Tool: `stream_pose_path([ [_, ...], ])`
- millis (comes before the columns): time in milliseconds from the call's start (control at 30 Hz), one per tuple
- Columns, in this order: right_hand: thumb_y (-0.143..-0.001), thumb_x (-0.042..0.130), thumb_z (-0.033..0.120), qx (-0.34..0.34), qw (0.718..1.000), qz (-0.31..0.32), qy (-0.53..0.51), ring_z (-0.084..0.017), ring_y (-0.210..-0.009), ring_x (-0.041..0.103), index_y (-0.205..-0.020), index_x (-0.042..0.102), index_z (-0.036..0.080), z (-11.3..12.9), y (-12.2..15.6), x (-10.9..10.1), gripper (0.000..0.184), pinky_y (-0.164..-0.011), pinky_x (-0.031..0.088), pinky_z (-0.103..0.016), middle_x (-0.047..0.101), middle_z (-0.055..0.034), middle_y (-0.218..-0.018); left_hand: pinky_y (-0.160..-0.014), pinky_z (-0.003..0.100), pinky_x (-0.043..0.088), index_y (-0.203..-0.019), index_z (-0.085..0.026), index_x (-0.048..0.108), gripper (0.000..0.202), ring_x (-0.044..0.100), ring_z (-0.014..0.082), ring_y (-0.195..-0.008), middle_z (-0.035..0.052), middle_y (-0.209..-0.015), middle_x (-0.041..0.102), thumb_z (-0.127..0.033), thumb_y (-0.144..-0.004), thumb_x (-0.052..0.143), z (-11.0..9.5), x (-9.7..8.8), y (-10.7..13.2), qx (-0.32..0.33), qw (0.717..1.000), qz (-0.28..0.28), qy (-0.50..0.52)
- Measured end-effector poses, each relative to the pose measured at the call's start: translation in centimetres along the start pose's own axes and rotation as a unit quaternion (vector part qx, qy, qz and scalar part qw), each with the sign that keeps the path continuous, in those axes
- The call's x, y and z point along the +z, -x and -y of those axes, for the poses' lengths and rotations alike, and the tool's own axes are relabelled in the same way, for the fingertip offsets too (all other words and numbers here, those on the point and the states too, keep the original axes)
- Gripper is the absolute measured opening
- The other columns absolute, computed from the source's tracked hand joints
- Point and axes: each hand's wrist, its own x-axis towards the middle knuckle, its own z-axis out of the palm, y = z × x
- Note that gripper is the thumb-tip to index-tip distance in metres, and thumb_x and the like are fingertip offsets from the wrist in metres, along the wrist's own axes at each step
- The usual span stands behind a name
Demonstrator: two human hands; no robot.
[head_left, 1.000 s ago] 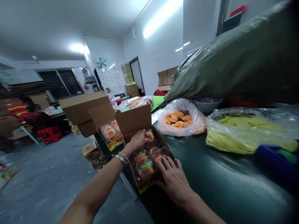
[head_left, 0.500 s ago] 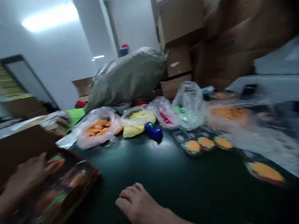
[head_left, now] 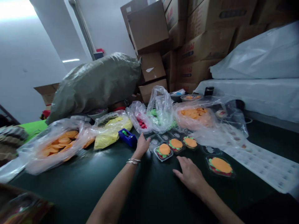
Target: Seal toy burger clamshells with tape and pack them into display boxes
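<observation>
My left hand [head_left: 141,144] reaches across the dark green table [head_left: 149,189], fingers loosely curled, next to a clear tray of three small burger toys [head_left: 175,146] and just right of a blue tape dispenser [head_left: 127,137]. It holds nothing that I can see. My right hand [head_left: 189,173] rests flat on the table with fingers spread, in front of the tray. A single larger burger toy [head_left: 220,165] in a clear shell lies to its right.
Plastic bags of orange [head_left: 57,143], yellow [head_left: 111,132], red-and-green [head_left: 154,116] and orange pieces [head_left: 195,115] line the table's far side. A big grey-green sack [head_left: 95,84] and stacked cardboard boxes [head_left: 187,40] stand behind. A sticker sheet [head_left: 263,165] lies at right.
The view swung right, away from the cardboard box of packed burgers. Both hands left that box and moved to the table by the tray of burger toys.
</observation>
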Motion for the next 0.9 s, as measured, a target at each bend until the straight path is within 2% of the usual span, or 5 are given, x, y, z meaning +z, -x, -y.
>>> stream_pose_path([
  [133,-0.079,0.063,0.025,-0.005,1.0,0.01,0.009,-0.032,-0.099,0.063,-0.11,0.062,0.013,-0.6,-1.2,0.3,0.033,-0.08,0.052,-0.042,0.068,-0.0161,-0.104,-0.085,0.043,0.053,-0.119,-0.016,0.056,0.032,0.061,0.0226,-0.102,0.0093,-0.119,0.059,-0.031,-0.091,0.058,0.1,1.4,-3.9,0.007,0.995,0.042,-0.088],
  [233,-0.081,0.063,0.029,-0.004,1.0,0.019,0.0,-0.033,-0.101,0.062,-0.116,0.059,0.011,-0.6,-0.6,0.4,0.04,-0.08,0.052,-0.043,0.066,-0.0179,-0.107,-0.083,0.042,0.054,-0.116,-0.015,0.057,0.03,0.062,0.0212,-0.098,0.0087,-0.116,0.061,-0.032,-0.091,0.057,1.2,1.5,-3.8,0.028,0.988,0.086,-0.128],
  [433,-0.077,0.068,0.029,-0.09,0.992,0.011,-0.084,-0.035,-0.11,0.057,-0.132,0.044,0.014,3.3,4.7,2.2,0.062,-0.087,0.051,-0.05,0.059,-0.018,-0.125,-0.089,0.04,0.05,-0.106,-0.014,0.063,0.019,0.063,0.0203,-0.096,0.0075,-0.104,0.067,-0.019,-0.09,0.056,4.6,-2.2,3.5,0.062,0.981,0.084,-0.165],
  [600,-0.082,0.06,0.023,-0.165,0.97,-0.007,-0.178,-0.034,-0.11,0.058,-0.132,0.042,0.017,8.4,8.6,4.8,0.054,-0.087,0.052,-0.051,0.06,-0.0174,-0.124,-0.091,0.033,0.048,-0.105,-0.013,0.068,0.035,0.063,0.0214,-0.096,0.0089,-0.101,0.07,-0.001,-0.079,0.048,7.1,-5.9,10.1,0.05,0.982,0.045,-0.179],
  [900,-0.086,0.059,0.027,-0.2,0.96,0.007,-0.196,-0.031,-0.11,0.058,-0.128,0.049,0.022,10.2,8.8,5.2,0.043,-0.091,0.051,-0.049,0.06,-0.0129,-0.122,-0.089,0.033,0.048,-0.105,-0.016,0.062,0.032,0.06,0.0197,-0.092,0.0079,-0.101,0.064,-0.004,-0.081,0.045,9.4,-6.4,13.4,0.062,0.986,-0.039,-0.151],
])
